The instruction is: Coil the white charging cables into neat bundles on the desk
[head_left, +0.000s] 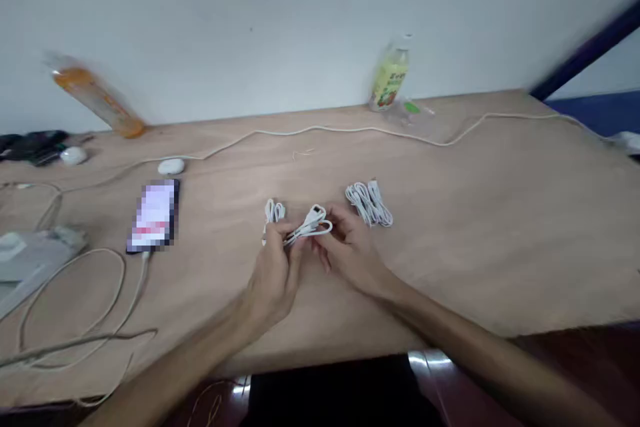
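Observation:
My left hand (274,275) and my right hand (350,248) meet over the middle of the wooden table (475,227). Both are closed on a folded white cable (310,223), the left pinching one end of the bundle, the right gripping the other end near its plug. A second coiled white cable (370,203) lies on the table just right of my right hand. The cable's loose end loops up by my left fingers.
A phone (154,215) with a lit screen lies at the left, a charging cable (75,307) running from it. A white earbud case (171,166), an orange bottle (97,99) and a yellow-green bottle (391,77) stand farther back. A long white cord (350,129) crosses the table.

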Available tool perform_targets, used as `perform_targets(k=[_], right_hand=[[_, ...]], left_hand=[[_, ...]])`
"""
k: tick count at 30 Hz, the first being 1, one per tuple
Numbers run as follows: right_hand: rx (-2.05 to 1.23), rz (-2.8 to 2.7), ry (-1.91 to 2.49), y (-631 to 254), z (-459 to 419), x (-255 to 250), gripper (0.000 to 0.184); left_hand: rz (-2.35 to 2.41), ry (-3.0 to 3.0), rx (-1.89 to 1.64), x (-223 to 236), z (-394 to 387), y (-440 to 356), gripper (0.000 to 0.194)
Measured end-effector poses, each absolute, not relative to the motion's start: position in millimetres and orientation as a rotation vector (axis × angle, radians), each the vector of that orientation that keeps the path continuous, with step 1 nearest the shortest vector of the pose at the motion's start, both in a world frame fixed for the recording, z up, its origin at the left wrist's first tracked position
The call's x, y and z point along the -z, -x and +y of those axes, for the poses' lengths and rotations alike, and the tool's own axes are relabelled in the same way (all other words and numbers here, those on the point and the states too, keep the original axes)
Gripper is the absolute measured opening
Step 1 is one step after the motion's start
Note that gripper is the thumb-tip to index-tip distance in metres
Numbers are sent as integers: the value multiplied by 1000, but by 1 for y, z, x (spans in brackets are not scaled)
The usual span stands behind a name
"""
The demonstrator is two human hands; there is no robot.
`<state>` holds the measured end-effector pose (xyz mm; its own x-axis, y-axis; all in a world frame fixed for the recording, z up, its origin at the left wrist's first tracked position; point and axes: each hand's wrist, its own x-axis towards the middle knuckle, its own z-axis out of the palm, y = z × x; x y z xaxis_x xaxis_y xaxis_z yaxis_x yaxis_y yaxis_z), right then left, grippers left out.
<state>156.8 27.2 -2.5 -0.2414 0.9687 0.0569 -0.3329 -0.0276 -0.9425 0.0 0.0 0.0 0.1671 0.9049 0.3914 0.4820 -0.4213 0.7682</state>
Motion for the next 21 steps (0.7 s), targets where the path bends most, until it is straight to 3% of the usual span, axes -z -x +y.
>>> perform_targets(k=[7,21], right_hand=[[-1672,-1146,776,-160,29,1,31],[-1757,-1359,868,-162,27,3,38]], left_hand=[[1251,-1836,-1163,-3,-2,2,2],[1060,-1636,-995,1,2,4,14]])
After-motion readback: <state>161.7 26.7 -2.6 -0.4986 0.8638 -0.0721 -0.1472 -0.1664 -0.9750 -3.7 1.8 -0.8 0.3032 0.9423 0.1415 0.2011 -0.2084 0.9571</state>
